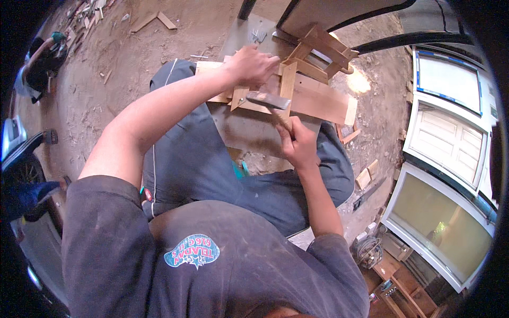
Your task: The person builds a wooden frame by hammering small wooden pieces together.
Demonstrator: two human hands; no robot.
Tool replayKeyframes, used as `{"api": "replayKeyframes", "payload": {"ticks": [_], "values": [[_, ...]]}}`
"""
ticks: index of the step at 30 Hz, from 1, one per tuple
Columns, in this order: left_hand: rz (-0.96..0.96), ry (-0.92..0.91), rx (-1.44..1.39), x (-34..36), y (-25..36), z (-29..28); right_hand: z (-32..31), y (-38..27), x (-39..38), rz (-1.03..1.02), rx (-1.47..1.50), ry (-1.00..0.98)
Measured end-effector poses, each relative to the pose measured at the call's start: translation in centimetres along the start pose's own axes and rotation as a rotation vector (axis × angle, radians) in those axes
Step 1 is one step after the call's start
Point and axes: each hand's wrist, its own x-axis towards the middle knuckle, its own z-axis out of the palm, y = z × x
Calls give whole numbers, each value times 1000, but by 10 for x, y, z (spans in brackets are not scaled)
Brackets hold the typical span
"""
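I am gripping the hammer (270,103) in my right hand (299,143), its head lying just ahead and leftward, beside my left hand (252,66) pressing closed on the wooden frame (313,98).

Your hammer (269,100) lies nearly level, its grey metal head over the pale wooden frame (297,90), its wooden handle slanting down-right. That frame of joined slats rests flat on the grey tabletop (249,132).
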Motion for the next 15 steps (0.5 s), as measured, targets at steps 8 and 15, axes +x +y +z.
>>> {"api": "replayKeyframes", "payload": {"ticks": [8, 15], "values": [[32, 4, 10, 0, -2, 4, -6, -6, 1, 2, -46, 2], [-4, -68, 9, 1, 0, -2, 0, -5, 3, -21, -185, -19]]}}
